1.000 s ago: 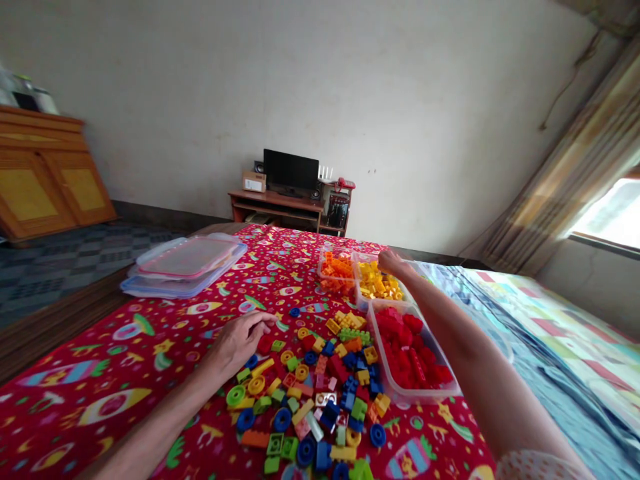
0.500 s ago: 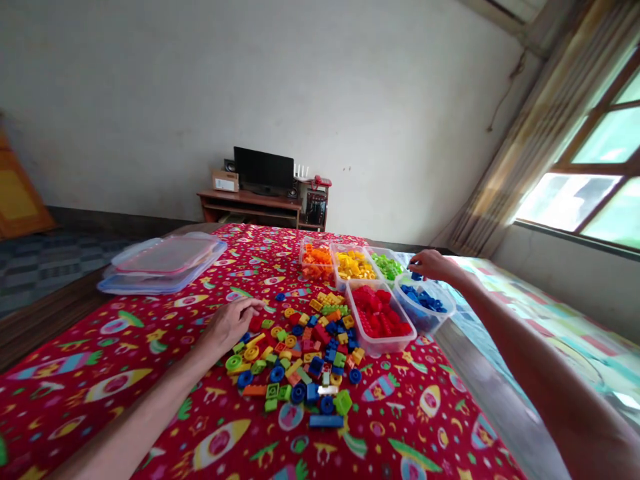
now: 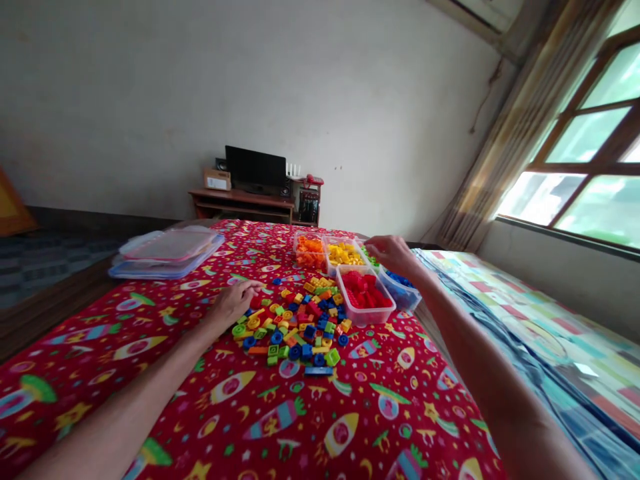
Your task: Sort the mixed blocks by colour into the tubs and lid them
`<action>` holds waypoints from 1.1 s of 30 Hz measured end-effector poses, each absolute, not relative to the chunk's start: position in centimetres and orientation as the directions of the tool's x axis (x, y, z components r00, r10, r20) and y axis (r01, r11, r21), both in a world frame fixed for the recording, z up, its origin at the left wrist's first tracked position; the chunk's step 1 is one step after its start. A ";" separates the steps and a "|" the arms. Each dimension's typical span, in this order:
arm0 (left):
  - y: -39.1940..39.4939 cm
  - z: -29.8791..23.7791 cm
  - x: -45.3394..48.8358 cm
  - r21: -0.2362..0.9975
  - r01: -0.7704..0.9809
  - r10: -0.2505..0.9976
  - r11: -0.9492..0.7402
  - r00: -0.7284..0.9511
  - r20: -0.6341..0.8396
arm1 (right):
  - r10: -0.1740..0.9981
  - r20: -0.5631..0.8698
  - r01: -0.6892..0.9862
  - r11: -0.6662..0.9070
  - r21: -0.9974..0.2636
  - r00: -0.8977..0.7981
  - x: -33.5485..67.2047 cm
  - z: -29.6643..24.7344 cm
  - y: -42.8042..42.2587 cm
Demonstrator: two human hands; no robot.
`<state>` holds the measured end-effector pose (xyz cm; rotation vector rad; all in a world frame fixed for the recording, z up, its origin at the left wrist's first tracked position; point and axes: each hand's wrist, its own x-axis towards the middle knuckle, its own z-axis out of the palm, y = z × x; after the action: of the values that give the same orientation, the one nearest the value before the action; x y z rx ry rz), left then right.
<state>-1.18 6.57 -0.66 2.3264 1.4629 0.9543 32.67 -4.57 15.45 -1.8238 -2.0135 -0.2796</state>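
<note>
My left hand (image 3: 236, 301) lies on the red cloth at the left edge of a pile of mixed toy building bricks (image 3: 295, 327), its fingers loosely bent, with nothing visible in them. My right hand (image 3: 393, 253) hangs over the green bricks (image 3: 370, 257), fingers apart and pointing left, no brick showing in them. Beneath its wrist is the box of blue bricks (image 3: 400, 280), partly hidden. A clear box of red bricks (image 3: 364, 290) stands nearest the pile. Behind it are boxes of yellow bricks (image 3: 346, 253) and orange bricks (image 3: 310, 252).
Stacked plastic lids (image 3: 167, 253) lie at the left on the patterned red cloth (image 3: 280, 427). A bed with a checked cover (image 3: 540, 313) adjoins on the right. Against the far wall stands a desk (image 3: 240, 200) with a monitor (image 3: 255, 170).
My right hand has moved left from above the blue box, and the blue brick it held is no longer seen in it. My left hand stays beside the pile. The camera view has shifted.
</note>
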 end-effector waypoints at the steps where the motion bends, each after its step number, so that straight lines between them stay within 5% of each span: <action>1: 6.5 -0.7 -1.1 0.518 0.712 0.870 -0.473 0.285 0.403 | 0.899 0.416 0.970 0.208 -0.129 -0.137 30.9 14.5 -4.8; 7: 6.5 -0.8 -1.0 0.538 0.708 0.869 -0.457 0.225 0.442 | 0.800 0.437 0.868 0.489 -0.081 -0.410 21.4 6.4 -4.9; 15: 6.7 -1.2 -0.7 0.505 0.712 0.852 -0.487 0.261 0.454 | 0.898 0.308 0.919 0.368 -0.140 -0.313 17.7 1.4 -2.6; 22: 8.0 -1.0 1.8 0.595 0.621 0.854 -0.510 0.444 0.269 | 0.847 0.415 0.859 0.454 -0.237 -0.333 18.8 2.6 -2.3; 27: 8.3 0.1 5.7 0.594 0.512 0.750 -0.620 0.611 0.255 | 0.773 0.612 0.834 0.444 -0.328 -0.170 21.0 5.2 -1.6; 33: 5.3 2.4 9.0 0.364 0.462 0.584 -0.809 0.703 0.405 | 0.753 0.658 0.846 0.360 -0.394 -0.013 24.8 8.4 -1.6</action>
<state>9.01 5.32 2.36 2.6771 0.8356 0.7557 24.80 -1.59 8.43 -1.4115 -1.7790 -0.1385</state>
